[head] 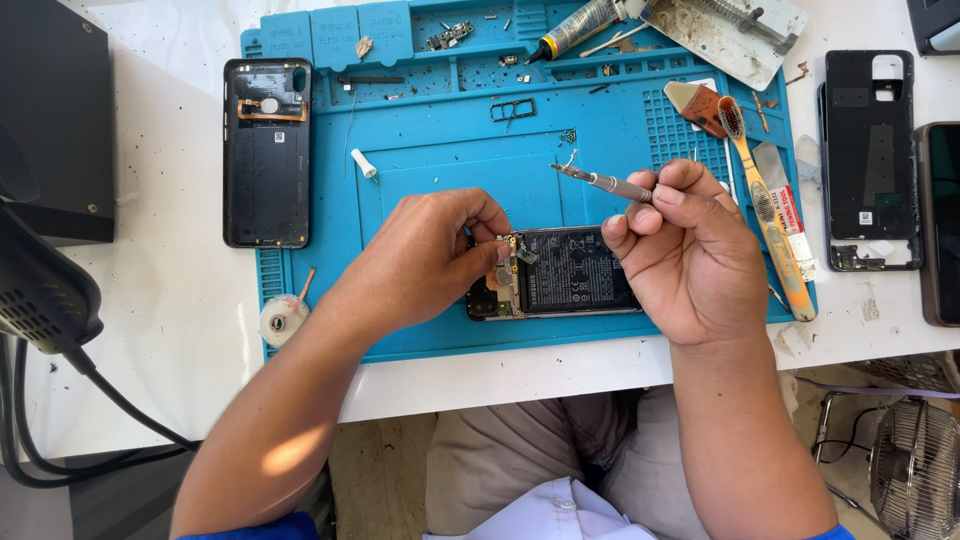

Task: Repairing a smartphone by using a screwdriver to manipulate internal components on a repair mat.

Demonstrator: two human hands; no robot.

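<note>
Your left fingers (487, 238) pinch a small part on the opened phone (556, 272) at frame centre on the blue mat (450, 160); your right hand (680, 250) grips a screwdriver (603, 182).

Opened phone (570, 272) at the front of the mat (450, 160); back cover (266, 152) left; toothbrush (765, 205) right; glue tube (578, 28) behind.

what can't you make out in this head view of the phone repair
- Opened phone: its left end is covered by the left hand and its right end by the right hand.
- Screwdriver: handle hidden in the right hand; tip too small to read.
- Loose parts in the blue mat trays: too small.
- Dark device: cut off by the right edge.
</note>
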